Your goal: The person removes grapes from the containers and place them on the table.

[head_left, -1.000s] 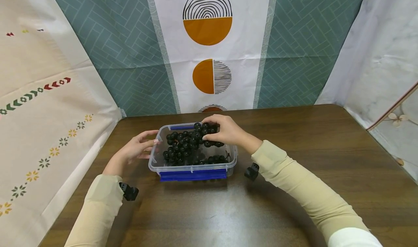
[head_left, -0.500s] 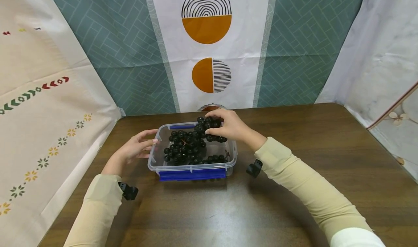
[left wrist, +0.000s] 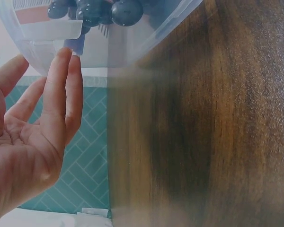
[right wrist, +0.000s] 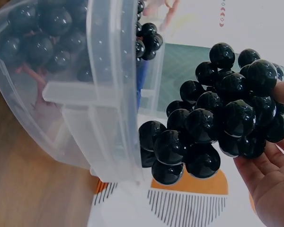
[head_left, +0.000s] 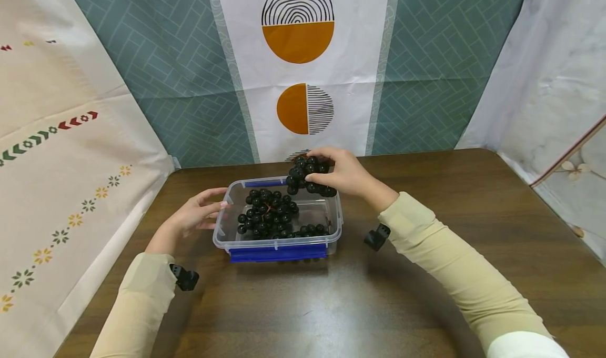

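Note:
A clear plastic container (head_left: 331,226) with blue clips stands on the table, bunches of black grapes (head_left: 267,210) lying inside it. Above its back right corner, my right hand (head_left: 347,175) grips another bunch of black grapes (head_left: 310,175), thumb on one side and fingers on the other. In the right wrist view this lifted bunch (right wrist: 217,113) hangs beside the container wall (right wrist: 113,94). At the container's left side is my left hand (head_left: 196,213). The left wrist view shows its fingers (left wrist: 57,94) fairly straight, with fingertips against the plastic wall.
The brown wooden table (head_left: 426,210) extends to both sides and in front of the container. Behind it hangs a green and white patterned cloth (head_left: 189,110). A pale cloth (head_left: 71,189) borders the left side, and a marbled one (head_left: 544,95) the right.
My right hand has raised its bunch of grapes up and to the right, out of the other grapes and above the container. My left hand has stayed at the container's side.

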A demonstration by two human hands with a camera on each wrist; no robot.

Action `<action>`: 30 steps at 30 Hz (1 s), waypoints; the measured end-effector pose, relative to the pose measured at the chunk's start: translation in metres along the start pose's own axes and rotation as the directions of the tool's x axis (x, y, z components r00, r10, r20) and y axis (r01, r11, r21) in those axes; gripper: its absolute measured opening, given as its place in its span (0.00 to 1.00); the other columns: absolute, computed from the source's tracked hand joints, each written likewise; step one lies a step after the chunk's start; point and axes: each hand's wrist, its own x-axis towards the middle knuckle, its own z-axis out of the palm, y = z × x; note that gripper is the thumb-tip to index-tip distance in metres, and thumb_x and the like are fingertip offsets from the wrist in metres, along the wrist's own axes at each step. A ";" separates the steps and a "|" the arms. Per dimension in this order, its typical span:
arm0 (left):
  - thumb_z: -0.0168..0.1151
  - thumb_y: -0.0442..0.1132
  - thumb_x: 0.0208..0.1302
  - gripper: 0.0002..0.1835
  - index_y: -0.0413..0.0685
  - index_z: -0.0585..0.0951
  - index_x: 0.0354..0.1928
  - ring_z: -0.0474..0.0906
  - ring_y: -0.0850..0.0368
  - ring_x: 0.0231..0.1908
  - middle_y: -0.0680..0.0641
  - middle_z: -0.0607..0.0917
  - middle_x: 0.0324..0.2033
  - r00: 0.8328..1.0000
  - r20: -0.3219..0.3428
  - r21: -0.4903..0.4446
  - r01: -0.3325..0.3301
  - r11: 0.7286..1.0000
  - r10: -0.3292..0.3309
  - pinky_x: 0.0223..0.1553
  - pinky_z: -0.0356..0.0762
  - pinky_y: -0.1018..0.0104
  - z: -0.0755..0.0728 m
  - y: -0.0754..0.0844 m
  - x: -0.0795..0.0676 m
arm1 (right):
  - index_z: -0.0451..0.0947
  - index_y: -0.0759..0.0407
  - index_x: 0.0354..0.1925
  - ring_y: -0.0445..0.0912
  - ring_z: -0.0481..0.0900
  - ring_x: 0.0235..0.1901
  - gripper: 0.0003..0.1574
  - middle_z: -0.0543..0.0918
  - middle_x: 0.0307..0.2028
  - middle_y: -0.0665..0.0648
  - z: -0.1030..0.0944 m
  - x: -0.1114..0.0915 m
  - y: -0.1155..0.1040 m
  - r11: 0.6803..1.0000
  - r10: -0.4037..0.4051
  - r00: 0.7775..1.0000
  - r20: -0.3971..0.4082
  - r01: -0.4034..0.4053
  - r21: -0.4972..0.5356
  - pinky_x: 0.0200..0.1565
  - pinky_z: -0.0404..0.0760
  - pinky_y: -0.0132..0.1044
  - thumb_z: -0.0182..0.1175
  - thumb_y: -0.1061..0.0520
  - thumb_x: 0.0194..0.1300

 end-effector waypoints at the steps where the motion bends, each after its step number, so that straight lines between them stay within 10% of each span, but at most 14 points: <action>1: 0.56 0.49 0.68 0.37 0.52 0.52 0.74 0.78 0.52 0.52 0.32 0.69 0.63 1.000 0.002 0.000 -0.001 1.000 0.001 0.45 0.81 0.57 0.000 0.000 0.000 | 0.75 0.62 0.57 0.50 0.78 0.44 0.29 0.81 0.47 0.59 -0.001 0.000 0.000 1.000 0.004 1.000 -0.003 -0.004 0.003 0.48 0.77 0.43 0.68 0.57 0.57; 30: 0.56 0.47 0.69 0.38 0.50 0.51 0.74 0.80 0.56 0.49 0.38 0.76 0.57 1.000 0.023 -0.018 0.004 1.000 -0.004 0.45 0.81 0.56 -0.003 0.001 0.001 | 0.74 0.64 0.58 0.55 0.81 0.45 0.30 0.81 0.47 0.64 -0.037 -0.011 0.011 0.997 0.045 0.994 -0.097 -0.051 -0.061 0.46 0.80 0.47 0.68 0.58 0.57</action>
